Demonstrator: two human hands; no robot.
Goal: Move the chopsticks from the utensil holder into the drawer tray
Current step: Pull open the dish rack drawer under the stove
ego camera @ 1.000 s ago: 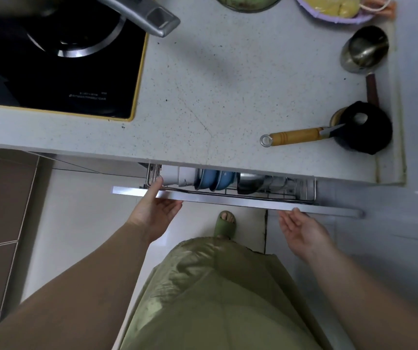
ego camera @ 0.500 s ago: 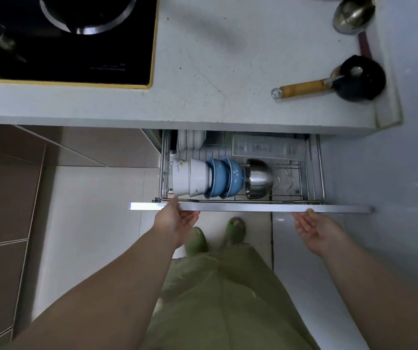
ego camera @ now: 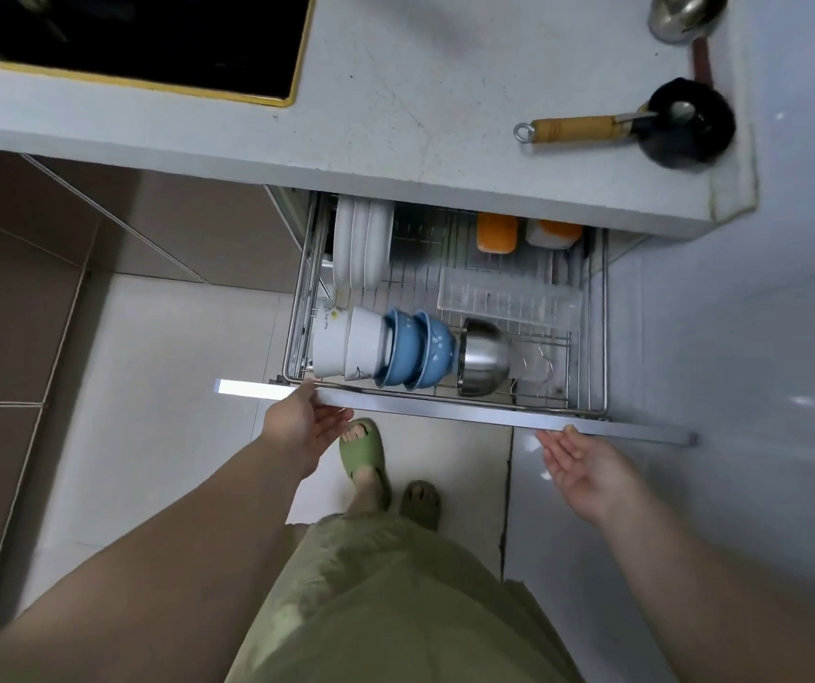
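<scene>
View from above of a person standing at a kitchen desk (ego camera: pixel 395 66), looking down into a pulled-out wire drawer (ego camera: pixel 587 337). The left hand (ego camera: pixel 304 426) is at the left end of the drawer's metal front bar (ego camera: pixel 444 411), thumb on the bar's top edge, fingers (ego camera: pixel 339 416) loosely spread beneath it, palm up. The right hand (ego camera: pixel 580 460) is just below the bar's right part, palm up, fingers (ego camera: pixel 550 443) straight and slightly apart, holding nothing; whether it touches the bar cannot be told.

Behind the bar stand white bowls (ego camera: pixel 348 345), blue bowls (ego camera: pixel 417 350) and a steel bowl (ego camera: pixel 484 357) on edge in a row. Farther behind the bar lie white plates (ego camera: pixel 361 248) and a clear plastic tray (ego camera: pixel 508 298), seemingly empty and probably the target.

No chopsticks or utensil holder can be seen, so the task's things are out of view.

The step in hand looks like opening the drawer. The next move calls for letting go, finding the holder, and gathering the chopsticks in a firm bundle.
</scene>
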